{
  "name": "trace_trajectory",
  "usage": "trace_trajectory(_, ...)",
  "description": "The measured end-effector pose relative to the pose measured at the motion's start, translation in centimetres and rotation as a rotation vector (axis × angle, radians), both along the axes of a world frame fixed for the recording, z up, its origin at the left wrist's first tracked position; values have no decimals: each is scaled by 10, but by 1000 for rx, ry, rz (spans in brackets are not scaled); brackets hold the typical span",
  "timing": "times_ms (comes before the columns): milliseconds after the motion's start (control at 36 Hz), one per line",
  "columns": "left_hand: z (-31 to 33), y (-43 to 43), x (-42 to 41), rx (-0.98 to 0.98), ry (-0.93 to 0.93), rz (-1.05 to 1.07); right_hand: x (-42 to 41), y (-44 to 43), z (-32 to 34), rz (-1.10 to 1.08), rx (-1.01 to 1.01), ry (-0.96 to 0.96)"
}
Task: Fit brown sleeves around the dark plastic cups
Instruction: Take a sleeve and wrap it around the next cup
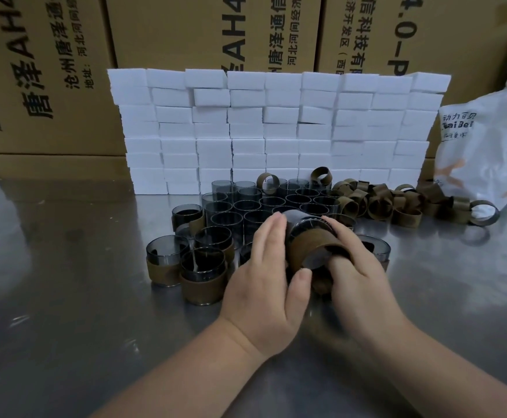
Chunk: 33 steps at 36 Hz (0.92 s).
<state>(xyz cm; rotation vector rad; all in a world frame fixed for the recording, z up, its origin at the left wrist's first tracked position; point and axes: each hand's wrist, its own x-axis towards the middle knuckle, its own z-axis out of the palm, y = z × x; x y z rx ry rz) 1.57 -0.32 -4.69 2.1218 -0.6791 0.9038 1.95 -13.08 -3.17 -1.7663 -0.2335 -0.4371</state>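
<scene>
The tipped dark cup [304,226], near centre, is being braced by the left hand [264,267], fingers pressed together, while the brown sleeve [312,245] is being gripped in the curled right hand [357,267], best slid squarely

I am looking at a packing workshop: printed cartons [65,70] rise behind stacked white foam blocks [276,128], which stand on a steel worktable [65,297].

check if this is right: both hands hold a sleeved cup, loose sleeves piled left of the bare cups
Wrong side: the head view shows loose sleeves piled right of the bare cups. Left hand and right hand do hold a sleeved cup.
</scene>
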Motion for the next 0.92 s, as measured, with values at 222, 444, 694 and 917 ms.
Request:
trace_trajectory(222,0,0,5,-197,31,-18,1,-1,-5,10,-155,-17)
trace_trajectory(444,0,1,5,-277,69,41,1,-1,-3,172,-111,30)
trace_trajectory(694,-1,0,6,-355,84,61,3,1,-8,254,-6,27)
trace_trajectory(917,-1,0,7,-380,115,71,4,0,-9,252,-35,28)
